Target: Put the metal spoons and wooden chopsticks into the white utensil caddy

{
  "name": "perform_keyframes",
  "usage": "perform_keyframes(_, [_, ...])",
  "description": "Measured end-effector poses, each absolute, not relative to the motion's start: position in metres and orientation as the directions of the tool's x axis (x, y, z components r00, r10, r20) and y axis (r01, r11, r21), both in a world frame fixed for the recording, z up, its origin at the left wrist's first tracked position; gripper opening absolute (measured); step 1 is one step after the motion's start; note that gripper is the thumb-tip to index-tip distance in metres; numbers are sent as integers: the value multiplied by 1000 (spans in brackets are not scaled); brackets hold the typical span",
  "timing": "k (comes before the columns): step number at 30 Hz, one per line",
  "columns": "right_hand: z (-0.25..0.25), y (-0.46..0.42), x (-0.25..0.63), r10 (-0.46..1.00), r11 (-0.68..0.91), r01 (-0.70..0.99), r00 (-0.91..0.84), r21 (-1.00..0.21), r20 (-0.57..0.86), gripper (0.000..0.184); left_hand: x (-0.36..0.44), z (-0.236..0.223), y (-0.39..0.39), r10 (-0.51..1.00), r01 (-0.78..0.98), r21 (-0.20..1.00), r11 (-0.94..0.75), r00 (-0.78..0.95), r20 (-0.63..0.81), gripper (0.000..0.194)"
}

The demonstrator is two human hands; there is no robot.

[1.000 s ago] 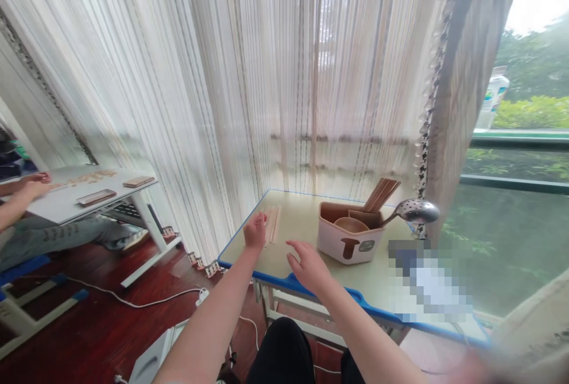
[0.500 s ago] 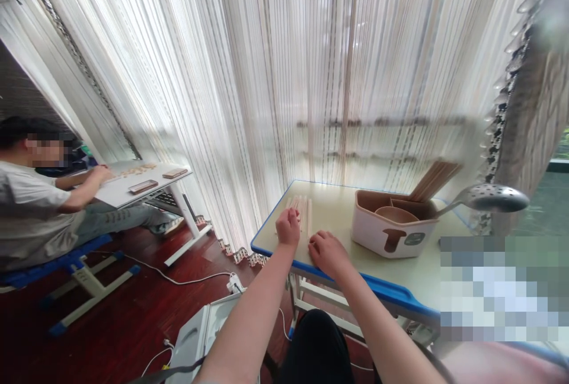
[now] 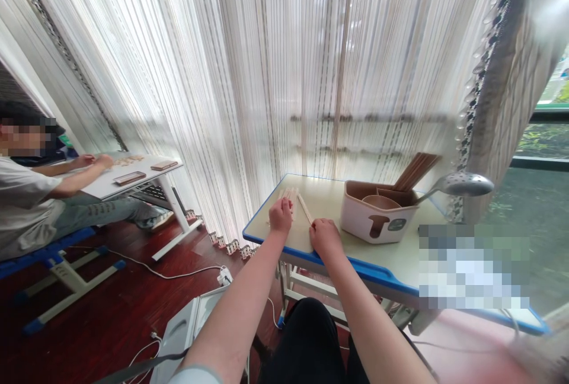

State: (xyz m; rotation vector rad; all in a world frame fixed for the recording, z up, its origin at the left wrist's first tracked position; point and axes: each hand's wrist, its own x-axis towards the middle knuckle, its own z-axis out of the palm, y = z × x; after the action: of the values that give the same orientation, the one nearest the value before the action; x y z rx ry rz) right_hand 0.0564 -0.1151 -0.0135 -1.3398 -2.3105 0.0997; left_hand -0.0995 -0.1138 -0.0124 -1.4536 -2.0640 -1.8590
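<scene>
Several pale wooden chopsticks (image 3: 291, 194) lie bunched on the cream table (image 3: 320, 185), near its left end. My left hand (image 3: 281, 216) is closed over this bunch, fingers curled, with stick ends showing beyond and beside it; how many it grips is hidden. To its right, my right hand (image 3: 326, 237) rests at the table's near edge. Its fingers pinch the near end of one or two pale chopsticks (image 3: 305, 208), which slant away to the upper left, apart from the bunch.
Right of my hands stands a pink-and-brown utensil caddy (image 3: 377, 227) holding brown chopsticks (image 3: 416, 170), a brown bowl-shaped piece (image 3: 380, 201) and a slotted metal ladle (image 3: 466, 184). At far left another person (image 3: 26, 194) sits at a white table (image 3: 104, 185). A curtain hangs behind.
My right hand now pinches one or two chopsticks, which have swung out at a slant from the bunch. My left hand stays closed at the bunch. The view has shifted slightly right.
</scene>
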Motion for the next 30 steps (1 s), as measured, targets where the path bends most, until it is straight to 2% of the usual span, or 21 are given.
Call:
perform_keyframes(2, [-13,-109,58,883,443,842,-350,-309,311,29,-100,-13,-113,601,652,747,-128,-548,582,47])
perform_keyframes(6, [-12,-98,61,935,335,878,-266,-342,235,34,-97,-14,-112,646,818,557,-142,-350,678,40])
perform_keyframes(9, [-14,-94,62,949,295,885,-228,-359,219,38,-95,-16,-109,638,807,560,-189,-333,695,37])
perform_keyframes(12, [-19,-92,67,943,317,843,-230,-434,241,43,-99,-18,-104,612,636,714,-293,-450,651,31])
perform_keyframes(15, [-27,-89,74,919,394,688,-284,-609,274,38,-103,-19,-98,680,272,892,-361,-578,451,43])
perform_keyframes(17, [-31,-85,77,899,434,601,-340,-671,277,34,-104,-17,-98,780,33,934,-355,-541,315,46])
perform_keyframes(19, [-33,-83,78,882,456,569,-389,-684,265,31,-105,-13,-99,846,-106,935,-339,-469,253,42])
perform_keyframes(22, [-33,-83,77,862,480,541,-435,-691,258,29,-105,-10,-103,843,-154,926,-344,-484,232,38])
perform_keyframes(30, [-21,-94,79,832,534,522,-466,-665,302,32,-108,-13,-106,817,-122,919,-375,-512,266,34])
